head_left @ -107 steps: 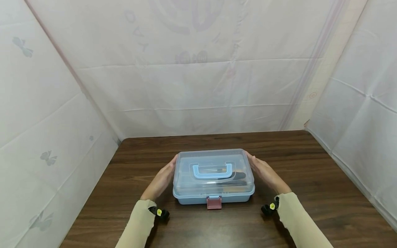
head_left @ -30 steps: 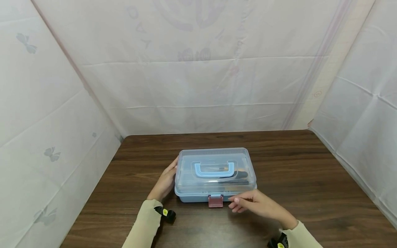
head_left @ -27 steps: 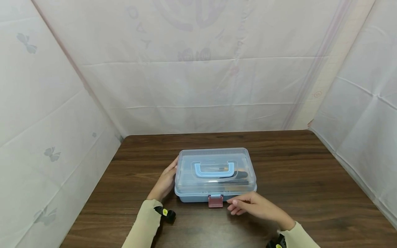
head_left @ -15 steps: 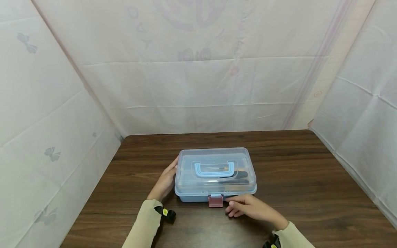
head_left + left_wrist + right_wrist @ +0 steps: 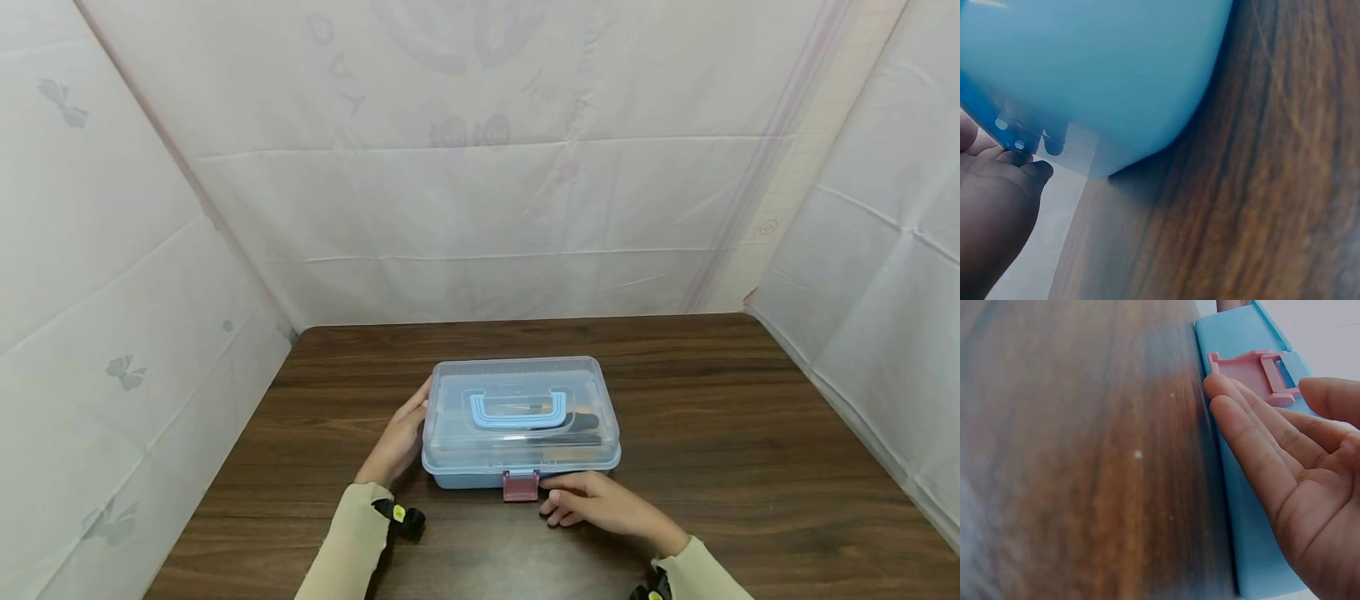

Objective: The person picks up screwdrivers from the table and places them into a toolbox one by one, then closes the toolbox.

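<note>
A light-blue plastic box (image 5: 521, 427) with a clear lid and a blue carry handle (image 5: 517, 410) sits in the middle of the brown table (image 5: 750, 467). A dark-pink latch (image 5: 521, 486) closes its front; the latch (image 5: 1254, 372) is also seen in the right wrist view. My left hand (image 5: 397, 442) lies flat against the box's left side, fingers straight. My right hand (image 5: 588, 502) is at the box's front, just right of the latch, fingers (image 5: 1244, 422) relaxed and reaching close to the latch, holding nothing. Dark tools show dimly through the lid.
White sheets (image 5: 480, 183) wall in the table at the back, left and right. The box's blue base (image 5: 1104, 75) fills the left wrist view beside my left hand (image 5: 991, 212), over bare wood.
My right hand left the box's right side, came round to its front and has crept left toward the pink latch. The left hand and the box have stayed put.
</note>
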`<state>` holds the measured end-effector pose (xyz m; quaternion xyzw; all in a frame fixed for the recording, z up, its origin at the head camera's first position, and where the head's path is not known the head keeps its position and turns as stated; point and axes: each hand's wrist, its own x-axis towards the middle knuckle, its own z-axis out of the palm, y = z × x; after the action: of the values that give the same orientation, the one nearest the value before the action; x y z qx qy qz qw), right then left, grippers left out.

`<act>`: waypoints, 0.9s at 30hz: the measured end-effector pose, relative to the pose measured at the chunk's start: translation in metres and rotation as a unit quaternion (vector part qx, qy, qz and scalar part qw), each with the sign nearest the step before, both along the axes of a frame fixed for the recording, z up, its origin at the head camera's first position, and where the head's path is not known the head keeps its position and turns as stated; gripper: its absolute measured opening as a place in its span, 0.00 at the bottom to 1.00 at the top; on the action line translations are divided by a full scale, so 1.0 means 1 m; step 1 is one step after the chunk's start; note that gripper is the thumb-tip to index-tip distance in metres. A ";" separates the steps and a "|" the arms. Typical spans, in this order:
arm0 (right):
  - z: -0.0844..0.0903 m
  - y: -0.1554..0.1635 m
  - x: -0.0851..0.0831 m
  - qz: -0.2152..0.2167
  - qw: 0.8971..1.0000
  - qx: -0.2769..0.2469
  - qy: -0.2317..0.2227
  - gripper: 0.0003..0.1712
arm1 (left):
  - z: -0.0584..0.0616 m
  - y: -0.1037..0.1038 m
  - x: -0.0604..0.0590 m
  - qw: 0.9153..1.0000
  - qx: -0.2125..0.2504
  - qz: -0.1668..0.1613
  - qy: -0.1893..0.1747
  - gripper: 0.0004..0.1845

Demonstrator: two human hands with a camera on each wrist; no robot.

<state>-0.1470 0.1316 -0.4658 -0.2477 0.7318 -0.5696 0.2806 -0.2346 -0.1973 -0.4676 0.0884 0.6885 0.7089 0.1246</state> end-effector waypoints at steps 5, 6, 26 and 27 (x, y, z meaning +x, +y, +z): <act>0.000 -0.001 -0.001 -0.006 1.000 -0.001 -0.008 0.28 | 0.000 0.000 0.001 1.000 -0.001 0.003 0.005 0.27; 0.000 -0.001 -0.001 -0.006 1.000 -0.001 -0.009 0.28 | 0.000 0.000 0.001 1.000 -0.003 0.003 0.006 0.27; -0.001 -0.001 -0.001 0.000 1.000 0.002 -0.002 0.23 | -0.002 -0.001 0.000 1.000 -0.008 0.001 0.005 0.27; -0.002 -0.001 -0.001 0.001 1.000 0.001 -0.001 0.23 | -0.001 -0.001 0.001 1.000 -0.008 0.000 0.006 0.27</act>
<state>-0.1481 0.1311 -0.4678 -0.2476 0.7318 -0.5686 0.2826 -0.2340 -0.1982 -0.4689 0.0913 0.6947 0.7031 0.1213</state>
